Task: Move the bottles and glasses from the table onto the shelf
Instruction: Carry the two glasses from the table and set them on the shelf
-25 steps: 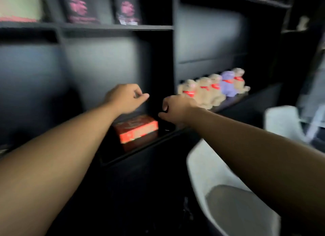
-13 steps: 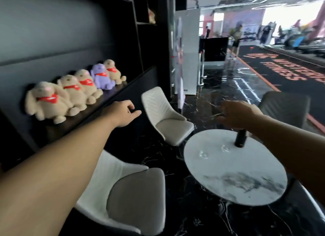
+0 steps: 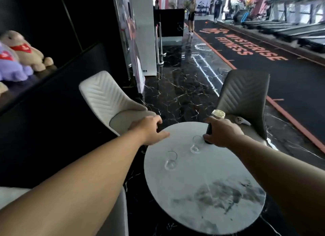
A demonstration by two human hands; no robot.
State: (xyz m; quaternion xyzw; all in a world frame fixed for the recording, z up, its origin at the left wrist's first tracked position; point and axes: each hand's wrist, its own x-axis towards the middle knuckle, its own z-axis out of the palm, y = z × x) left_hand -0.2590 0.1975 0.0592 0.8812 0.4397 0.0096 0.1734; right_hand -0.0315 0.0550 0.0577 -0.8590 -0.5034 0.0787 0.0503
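Right hand (image 3: pixel 222 132) wrapped around the body of a dark bottle (image 3: pixel 209 130) at the far edge of the round table (image 3: pixel 202 197), fingers closed on it, pale cap showing above the knuckles; base apparently on the surface, though partly hidden by the thumb. Left hand (image 3: pixel 149 129) empty, fingers loosely spread, hovering at the far left edge of the table, touching nothing visible. Two clear glasses upright on the marble: nearer glass (image 3: pixel 171 160) toward the left edge, farther glass (image 3: pixel 197 144) just beside the bottle, nearly against the right thumb. Biggest risk, judged from this layout: knocking the farther glass over while lifting or tilting the bottle, since thumb and bottle base sit right against it. Second risk: sweeping the left forearm over the nearer glass while reaching, pushing it off the left edge onto the hard floor. Also possible: a slip of smooth dark glass through the palm if lifted one-handed and swung fast toward the dark shelf (image 3: pixel 58 72) on the left, already partly taken up by plush toys (image 3: pixel 26 51). Chair backs close to the table's far edge, likely to catch an elbow on the turn.
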